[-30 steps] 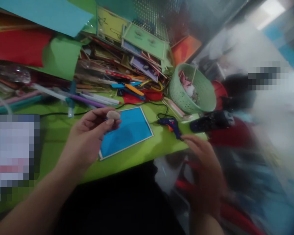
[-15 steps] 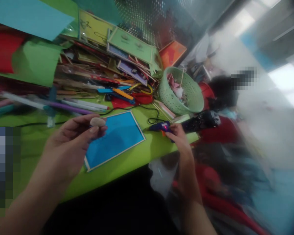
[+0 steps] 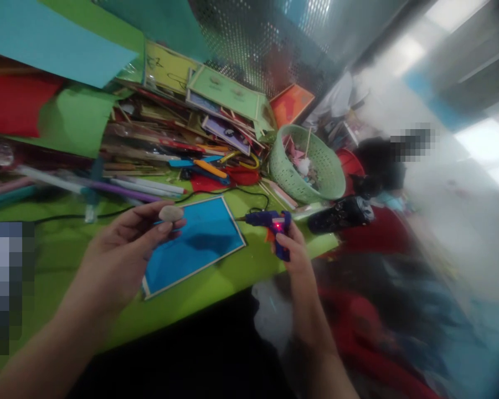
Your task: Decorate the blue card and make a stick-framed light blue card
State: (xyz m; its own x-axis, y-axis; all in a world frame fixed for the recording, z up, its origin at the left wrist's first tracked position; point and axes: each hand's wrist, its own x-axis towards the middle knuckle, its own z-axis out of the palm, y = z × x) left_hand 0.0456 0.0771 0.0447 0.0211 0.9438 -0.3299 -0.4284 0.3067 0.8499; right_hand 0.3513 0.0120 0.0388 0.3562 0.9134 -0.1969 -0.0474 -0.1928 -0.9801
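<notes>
My left hand (image 3: 135, 244) pinches a flat, pale grey pebble (image 3: 171, 213) between thumb and fingers, above the left part of a blue panel. This blue panel (image 3: 199, 255) has a thin light wooden frame and lies on the green table (image 3: 249, 271). My right hand (image 3: 293, 246) is wrapped round the handle of a dark blue glue gun (image 3: 261, 218) with an orange trigger and a glowing red light. Its nozzle points left, toward the pebble, over the panel's right edge. A gap separates nozzle and pebble.
Behind the panel lie scissors (image 3: 210, 169), markers (image 3: 149, 187) and a heap of sticks. A pale green basket (image 3: 307, 166) holds scraps at the back right, near a dark bottle-like object (image 3: 340, 213). A black cord (image 3: 207, 192) crosses the table. Framed coloured panels (image 3: 228, 91) stand behind.
My right hand has lifted the glue gun off the table area and brought it left, with its nozzle now over the panel's edge. My left hand still holds the pebble, almost unmoved.
</notes>
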